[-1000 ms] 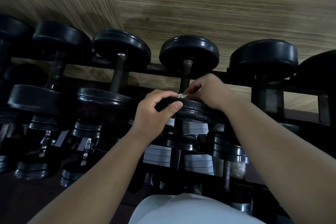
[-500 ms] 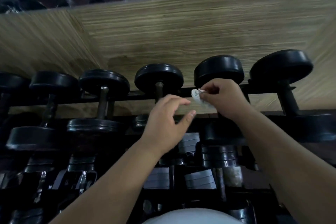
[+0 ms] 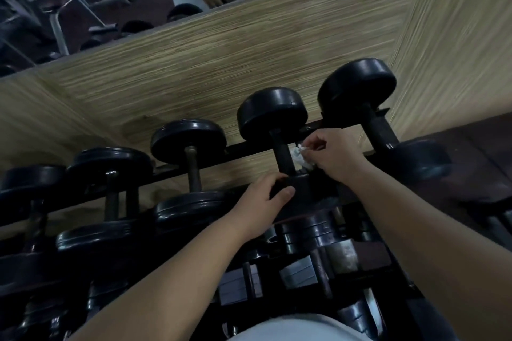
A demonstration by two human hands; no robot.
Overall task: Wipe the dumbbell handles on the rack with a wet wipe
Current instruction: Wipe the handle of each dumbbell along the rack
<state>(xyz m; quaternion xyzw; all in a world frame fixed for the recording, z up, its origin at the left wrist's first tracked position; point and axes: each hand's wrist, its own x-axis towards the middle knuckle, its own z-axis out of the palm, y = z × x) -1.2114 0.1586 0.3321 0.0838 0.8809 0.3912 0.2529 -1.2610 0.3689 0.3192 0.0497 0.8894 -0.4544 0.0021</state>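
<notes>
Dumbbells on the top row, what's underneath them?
More dumbbells and grey weight plates on a lower row. The left arm and right arm cover part; the rest is too dark to tell.

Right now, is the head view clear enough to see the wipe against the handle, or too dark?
Head view: dim, lower rack nearly black; the wet wipe stands out white beside the handle, edges soft, contact unclear; the right hand pinching it and the left hand gripping the near dumbbell head are evenly lit; the wood panel bows from wide-angle distortion.
</notes>
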